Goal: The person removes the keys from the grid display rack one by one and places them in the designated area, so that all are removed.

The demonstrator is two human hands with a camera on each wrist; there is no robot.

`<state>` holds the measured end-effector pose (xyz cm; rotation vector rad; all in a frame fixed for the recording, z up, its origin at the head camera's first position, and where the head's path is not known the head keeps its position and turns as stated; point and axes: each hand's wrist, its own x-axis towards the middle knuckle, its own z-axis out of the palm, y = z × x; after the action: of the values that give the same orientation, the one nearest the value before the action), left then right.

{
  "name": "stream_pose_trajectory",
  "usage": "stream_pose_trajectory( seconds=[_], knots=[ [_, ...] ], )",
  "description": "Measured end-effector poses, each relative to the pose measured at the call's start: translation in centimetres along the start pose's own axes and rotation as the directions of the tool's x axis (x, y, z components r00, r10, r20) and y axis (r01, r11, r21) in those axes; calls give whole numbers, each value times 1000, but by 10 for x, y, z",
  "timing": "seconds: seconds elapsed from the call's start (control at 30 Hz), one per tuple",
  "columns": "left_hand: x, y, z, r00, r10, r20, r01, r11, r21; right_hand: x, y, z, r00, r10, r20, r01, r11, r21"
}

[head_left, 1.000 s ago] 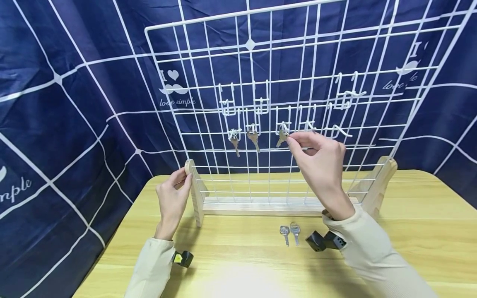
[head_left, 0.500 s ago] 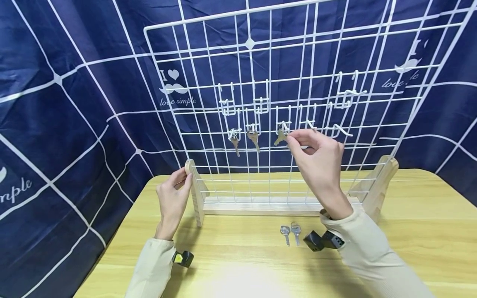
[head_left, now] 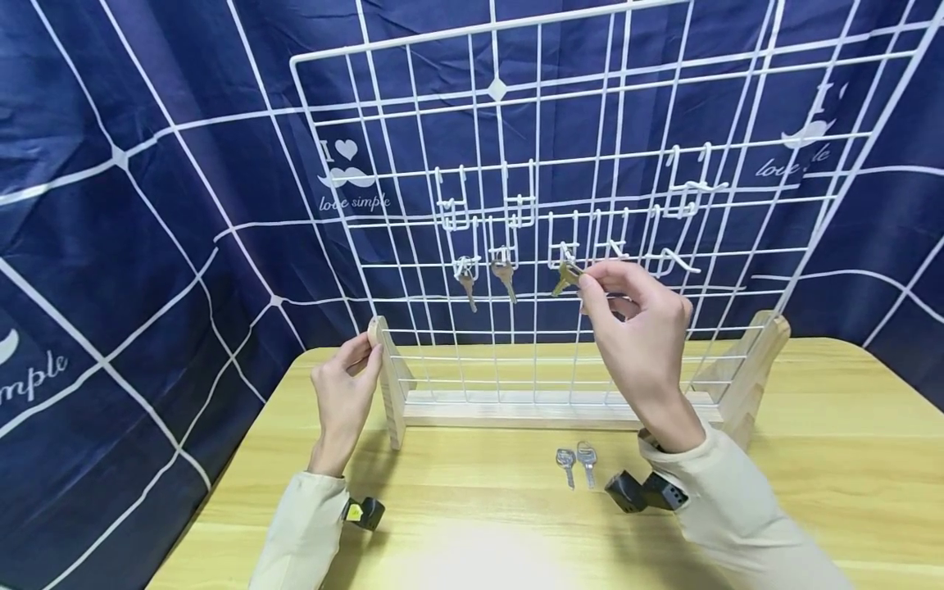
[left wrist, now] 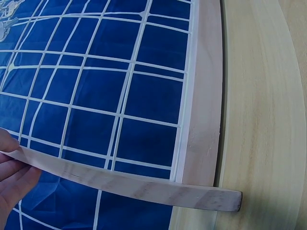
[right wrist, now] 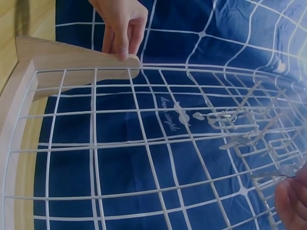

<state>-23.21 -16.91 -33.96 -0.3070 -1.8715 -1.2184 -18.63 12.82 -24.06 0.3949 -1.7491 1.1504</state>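
Note:
My right hand (head_left: pixel 642 328) pinches a brass-toned key (head_left: pixel 566 277) between thumb and index finger, right at a white wire hook in the grid's lower hook row. To its left, two more keys hang from hooks, a left one (head_left: pixel 466 285) and a middle one (head_left: pixel 503 269). My left hand (head_left: pixel 342 401) grips the top of the wooden upright (head_left: pixel 392 393) at the rack's left end. In the left wrist view, fingers (left wrist: pixel 21 184) lie around that wooden piece (left wrist: pixel 129 184). The right wrist view shows the pinched key (right wrist: pixel 273 173) at its right edge, beside the thumb.
Two silver keys, a left one (head_left: pixel 565 460) and a right one (head_left: pixel 587 457), lie on the wooden table (head_left: pixel 472 492) before the rack. More white hooks, such as a bent one (head_left: pixel 673 260), hang on the wire grid (head_left: pixel 538 98). A dark blue patterned cloth (head_left: pixel 184 180) stands behind.
My right hand has shifted slightly right and down, and the pinched key has changed its tilt at the hook. My left hand keeps its hold on the upright.

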Motion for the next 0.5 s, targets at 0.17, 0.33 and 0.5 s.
stream_pose_trajectory(
  seconds=[0.17,0.33,0.5],
  knots=[
    [-1,-6,-2,1000,13,4,-13,1000,4,-1,-4,-2,1000,-28,3,28,998,49],
    [-1,-5,-2,1000,23,9,-23,1000,20,-1,-6,-4,998,-57,8,57,995,86],
    [-1,-5,-2,1000,19,12,-19,1000,12,-2,-9,-5,997,-76,-20,77,991,111]
  ],
)
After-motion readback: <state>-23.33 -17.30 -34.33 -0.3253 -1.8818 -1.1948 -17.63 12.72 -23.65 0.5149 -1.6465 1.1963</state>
